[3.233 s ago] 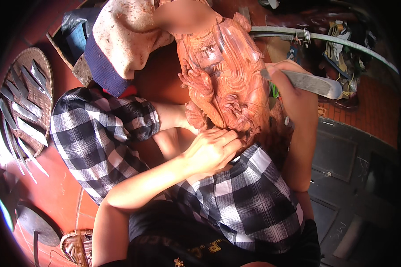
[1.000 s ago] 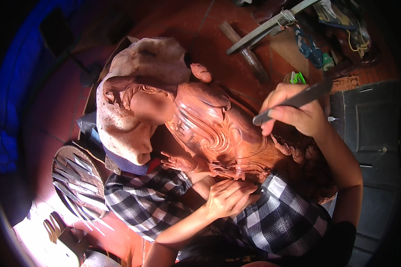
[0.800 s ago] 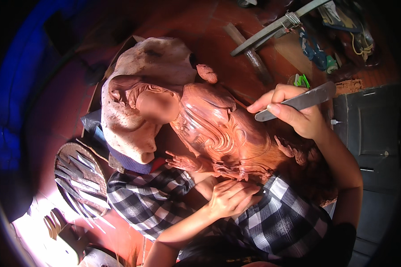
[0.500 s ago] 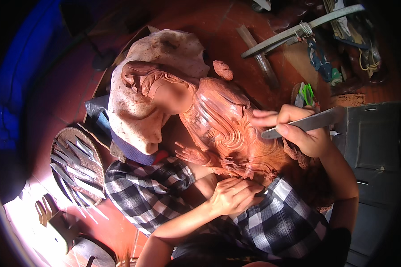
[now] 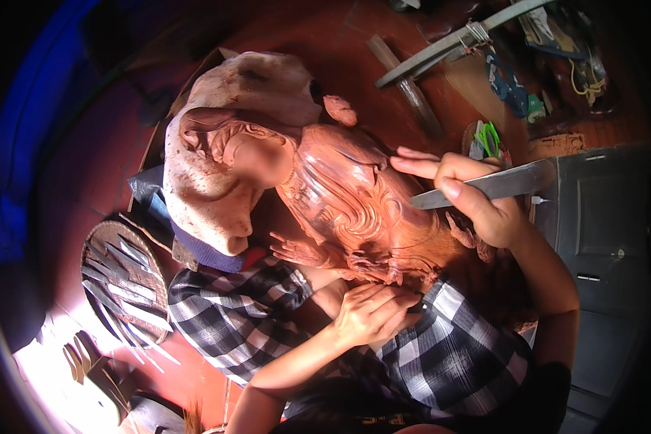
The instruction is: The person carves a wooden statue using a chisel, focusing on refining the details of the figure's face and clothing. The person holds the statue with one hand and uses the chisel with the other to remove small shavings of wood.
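A reddish-brown carved wooden figure with flowing robes lies tilted across my lap, its head against a pale, speckled padded cloth. My right hand holds a flat, grey metal carving blade between thumb and fingers. The blade's tip is over the robe on the figure's right side, and two fingers stretch out toward the shoulder. At the figure's lower edge, my left hand is closed, its fingers curled beside the checked clothing. Something small and dark shows at those fingertips, too hidden to name.
On the left, a round woven tray holds several metal blades. A small carved wooden piece lies beyond the figure. Green-handled scissors stand near a dark cabinet on the right. Wooden bars lie at the back.
The whole view has shifted slightly, so things appear further left and higher. The extended fingers of my right hand have risen and spread a little above the blade. My left hand stays in place.
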Available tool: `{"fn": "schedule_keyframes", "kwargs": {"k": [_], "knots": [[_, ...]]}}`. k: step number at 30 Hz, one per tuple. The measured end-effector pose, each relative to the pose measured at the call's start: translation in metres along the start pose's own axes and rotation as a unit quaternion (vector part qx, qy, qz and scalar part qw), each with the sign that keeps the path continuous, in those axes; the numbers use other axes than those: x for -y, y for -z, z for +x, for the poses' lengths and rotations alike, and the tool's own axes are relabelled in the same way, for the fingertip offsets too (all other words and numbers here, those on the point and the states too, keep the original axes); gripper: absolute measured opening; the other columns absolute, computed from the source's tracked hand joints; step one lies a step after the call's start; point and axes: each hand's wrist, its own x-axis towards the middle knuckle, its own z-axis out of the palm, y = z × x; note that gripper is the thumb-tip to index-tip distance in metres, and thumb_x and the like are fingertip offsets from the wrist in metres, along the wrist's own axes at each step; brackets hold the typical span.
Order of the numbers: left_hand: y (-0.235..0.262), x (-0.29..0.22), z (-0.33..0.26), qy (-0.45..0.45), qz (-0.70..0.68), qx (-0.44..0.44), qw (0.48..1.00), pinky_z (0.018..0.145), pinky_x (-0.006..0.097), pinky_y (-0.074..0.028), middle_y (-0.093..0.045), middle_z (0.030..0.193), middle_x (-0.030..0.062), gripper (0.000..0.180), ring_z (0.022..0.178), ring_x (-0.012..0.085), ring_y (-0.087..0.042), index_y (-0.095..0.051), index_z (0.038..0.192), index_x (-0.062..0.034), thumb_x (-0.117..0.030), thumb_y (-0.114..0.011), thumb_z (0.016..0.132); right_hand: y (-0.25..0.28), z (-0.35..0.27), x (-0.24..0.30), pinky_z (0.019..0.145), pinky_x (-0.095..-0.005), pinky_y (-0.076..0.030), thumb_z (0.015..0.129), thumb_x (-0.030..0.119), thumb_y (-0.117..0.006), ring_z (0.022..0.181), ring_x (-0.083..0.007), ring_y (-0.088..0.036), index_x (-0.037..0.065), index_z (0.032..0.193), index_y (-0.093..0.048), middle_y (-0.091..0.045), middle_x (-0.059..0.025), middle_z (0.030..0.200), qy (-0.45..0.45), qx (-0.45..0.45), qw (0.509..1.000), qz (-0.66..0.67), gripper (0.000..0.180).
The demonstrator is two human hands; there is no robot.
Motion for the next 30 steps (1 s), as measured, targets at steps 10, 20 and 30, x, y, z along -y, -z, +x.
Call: {"fn": "schedule_keyframes", "kwargs": {"k": [10, 20, 30], "knots": [[0.006, 0.001, 0.000, -0.001, -0.001, 0.013, 1.000, 0.073, 0.033, -0.059, -0.075, 0.101, 0.0039, 0.029, 0.080, 0.0205, -0.073, -0.076, 0.105, -0.0082, -0.006, -0.074, 0.075, -0.017, 0.000, -0.016, 0.092, -0.0368, -0.055, 0.102, 0.012, -0.056, 0.106, -0.0302, -0.073, -0.008, 0.124, -0.064, -0.072, -0.0241, 0.106, 0.108, -0.009, 0.993, -0.050, 0.030], [0.002, 0.005, 0.002, -0.007, 0.027, 0.012, 1.000, 0.074, 0.034, -0.059, -0.075, 0.102, 0.0054, 0.029, 0.081, 0.0213, -0.073, -0.076, 0.106, -0.0073, -0.006, -0.074, 0.077, -0.005, 0.000, -0.011, 0.105, -0.0402, -0.048, 0.105, 0.019, -0.051, 0.124, -0.0321, -0.064, -0.011, 0.123, -0.065, -0.071, -0.0237, 0.120, -0.003, -0.017, 0.999, 0.029, 0.038], [0.066, -0.059, 0.003, 0.168, 0.005, -0.148, 0.975, 0.081, 0.036, -0.055, -0.070, 0.109, 0.0168, 0.037, 0.094, 0.0295, -0.069, -0.067, 0.119, 0.0035, -0.014, -0.078, 0.089, -0.029, -0.015, 0.054, 0.055, -0.0322, -0.048, 0.100, 0.012, -0.055, 0.058, -0.0161, -0.063, -0.002, 0.088, -0.064, -0.065, -0.0082, 0.072, -0.049, 0.124, 0.991, 0.025, 0.020]]}}
